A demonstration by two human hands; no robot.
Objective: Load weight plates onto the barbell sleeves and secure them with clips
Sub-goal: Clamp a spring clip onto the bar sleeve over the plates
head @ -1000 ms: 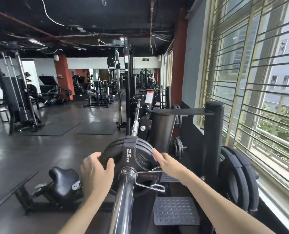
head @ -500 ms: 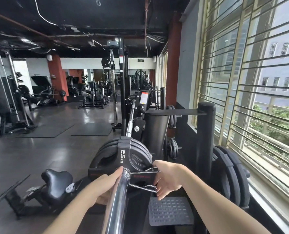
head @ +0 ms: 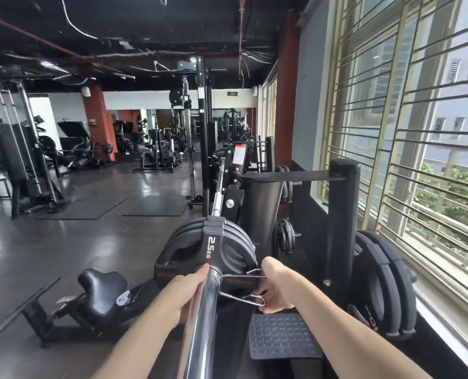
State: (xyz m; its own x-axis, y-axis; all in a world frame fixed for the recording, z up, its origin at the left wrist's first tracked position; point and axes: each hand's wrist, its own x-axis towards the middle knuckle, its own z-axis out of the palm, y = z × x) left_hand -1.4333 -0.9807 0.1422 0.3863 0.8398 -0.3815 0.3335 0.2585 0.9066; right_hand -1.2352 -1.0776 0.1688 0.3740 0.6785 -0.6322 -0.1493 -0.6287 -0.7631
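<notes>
A chrome barbell sleeve runs away from me at the bottom centre. Several black plates sit on it, the nearest marked 2.5 KG. A metal spring clip is on the sleeve right against that plate, its two wire handles sticking out to the right. My right hand grips those handles. My left hand rests against the left side of the sleeve, fingertips touching the plate's hub; part of it is hidden behind the bar.
A black rack post stands right of the plates, with large stored plates beside the barred window. A ribbed foot plate lies below my right arm. A padded seat sits low on the left. Gym machines fill the far floor.
Both hands left the plate's rim. My right hand moved down onto the clip's handles, and my left hand slid in beside the sleeve.
</notes>
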